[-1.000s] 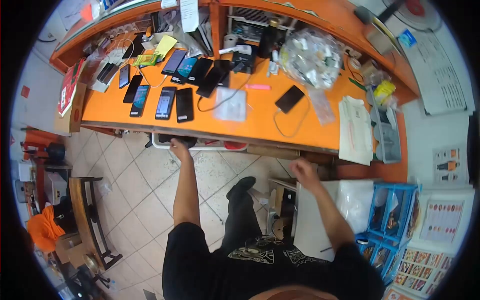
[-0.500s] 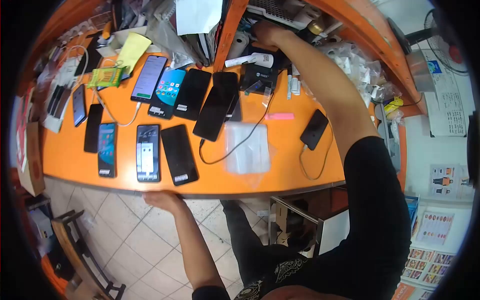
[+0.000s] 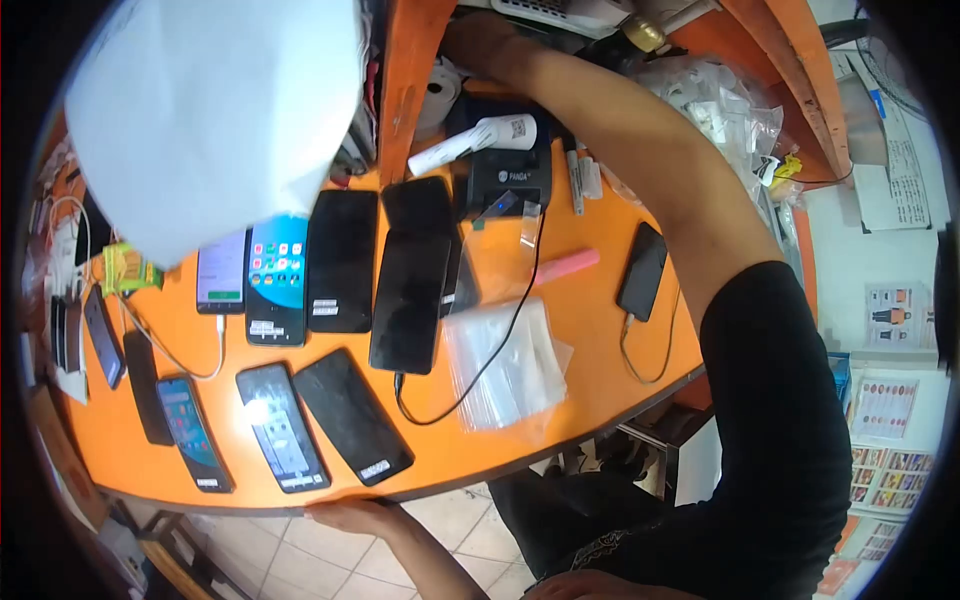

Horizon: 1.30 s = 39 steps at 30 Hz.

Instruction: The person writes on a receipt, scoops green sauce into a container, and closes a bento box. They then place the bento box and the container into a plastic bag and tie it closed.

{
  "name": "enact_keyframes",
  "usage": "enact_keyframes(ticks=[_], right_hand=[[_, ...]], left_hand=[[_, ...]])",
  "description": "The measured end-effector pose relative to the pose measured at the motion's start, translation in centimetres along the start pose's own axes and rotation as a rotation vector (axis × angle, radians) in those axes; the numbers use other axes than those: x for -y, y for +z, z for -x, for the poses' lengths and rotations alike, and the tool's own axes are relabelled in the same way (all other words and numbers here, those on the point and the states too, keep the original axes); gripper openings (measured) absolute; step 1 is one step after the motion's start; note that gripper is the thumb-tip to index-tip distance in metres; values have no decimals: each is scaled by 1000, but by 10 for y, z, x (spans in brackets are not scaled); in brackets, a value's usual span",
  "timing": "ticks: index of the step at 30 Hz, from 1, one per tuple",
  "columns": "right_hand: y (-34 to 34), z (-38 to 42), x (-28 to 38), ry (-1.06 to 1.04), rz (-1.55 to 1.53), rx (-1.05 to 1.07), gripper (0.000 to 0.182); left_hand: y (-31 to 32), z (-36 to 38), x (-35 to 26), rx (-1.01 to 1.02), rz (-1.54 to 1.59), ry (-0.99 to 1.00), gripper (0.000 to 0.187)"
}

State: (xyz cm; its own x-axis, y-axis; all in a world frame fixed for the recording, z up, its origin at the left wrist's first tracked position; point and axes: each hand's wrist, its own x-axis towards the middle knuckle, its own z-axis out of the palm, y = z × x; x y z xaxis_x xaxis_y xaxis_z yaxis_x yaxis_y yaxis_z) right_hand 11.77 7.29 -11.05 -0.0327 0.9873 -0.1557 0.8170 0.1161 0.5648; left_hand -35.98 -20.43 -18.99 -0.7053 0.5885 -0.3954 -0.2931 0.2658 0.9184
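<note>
My left hand (image 3: 352,517) rests against the underside of the table's front edge, its fingers stretched out and holding nothing. Closest to it on the table are a phone with a lit screen (image 3: 284,430) and a dark-screened phone (image 3: 352,415). Up in the shadowed shelf is my right hand (image 3: 478,45), its fingers hidden; whether it holds anything does not show. Below that arm stand a black Panda printer (image 3: 508,178), a white paper roll strip (image 3: 470,142) and another paper roll (image 3: 437,98).
A large white sheet (image 3: 215,110) covers the upper left of the view. Several phones lie on the orange table (image 3: 600,330), one joined to a black cable (image 3: 470,395). Clear plastic sleeves (image 3: 508,365), a pink strip (image 3: 567,264) and a charging phone (image 3: 641,270) are farther right.
The view has moved closer to the shelf, so the hanging white sheet looms larger. My right hand has reached deeper into the shelf; my left hand stays at the table edge.
</note>
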Motion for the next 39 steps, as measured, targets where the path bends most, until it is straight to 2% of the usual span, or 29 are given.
enact_keyframes(ticks=[2,4,5,6,8,9,11,12,14,15,16,18,19,21,22,24,25,26,28,29,31,35,37,38,39], right_hand=[[1,-7,2,-38,121,40,23],[30,-22,-5,-80,98,-50,23],[28,-22,1,40,60,-6,24],[33,-30,0,59,72,-5,24],[43,-39,1,233,-117,-157,25],[37,-34,-2,244,-113,-153,25],[28,-21,-6,28,-19,6,25],[25,-16,-8,37,-9,6,25],[19,-12,-9,60,-212,-11,24],[15,-9,-11,55,-217,-16,24],[9,-2,-11,126,-312,-52,23],[7,7,-3,251,-513,-115,23],[10,5,3,229,-529,-116,23],[17,8,13,408,-802,-467,20],[21,12,17,409,-810,-461,20],[1,27,28,761,-1090,-483,14],[-13,36,30,853,-1254,-388,13],[-6,36,29,850,-1253,-387,13],[13,33,28,1105,-1866,-525,9],[9,36,28,1106,-1863,-528,9],[4,42,28,1108,-2134,-556,11],[1,49,25,1037,-2058,-566,15],[-1,52,26,983,-1978,-359,19],[-7,55,27,983,-1977,-359,19],[-16,58,27,875,-1902,-255,22]], left_hand=[[-1,-1,1,-34,-131,13,55],[-8,-3,5,48,-81,18,55],[-4,-1,2,18,-68,-21,57],[-1,-1,0,-12,-52,-60,58],[-14,-5,13,106,-155,165,60],[-12,-7,11,68,-155,109,59],[-5,-3,1,42,-151,48,58],[2,5,-7,39,-150,22,58],[6,6,-7,34,-144,0,57],[1,-3,1,43,-74,-34,57],[-7,-10,7,40,-11,-60,56],[0,0,-1,-19,-99,-24,56],[0,1,0,-29,-82,-18,57],[2,4,-3,-52,-108,-28,58],[2,4,-3,-54,-117,-25,58],[1,5,0,-84,-152,-7,57],[0,4,0,-87,-152,-8,57],[-1,3,0,-58,-115,-24,57],[2,6,-4,-25,-77,-40,56],[7,12,-11,-25,-82,-52,56],[10,15,-12,-24,-88,-66,56],[4,8,-8,-48,-117,-58,55],[6,9,-9,-59,-141,-67,55],[10,13,-11,-60,-102,-66,56],[12,15,-12,-65,-62,-65,57]])
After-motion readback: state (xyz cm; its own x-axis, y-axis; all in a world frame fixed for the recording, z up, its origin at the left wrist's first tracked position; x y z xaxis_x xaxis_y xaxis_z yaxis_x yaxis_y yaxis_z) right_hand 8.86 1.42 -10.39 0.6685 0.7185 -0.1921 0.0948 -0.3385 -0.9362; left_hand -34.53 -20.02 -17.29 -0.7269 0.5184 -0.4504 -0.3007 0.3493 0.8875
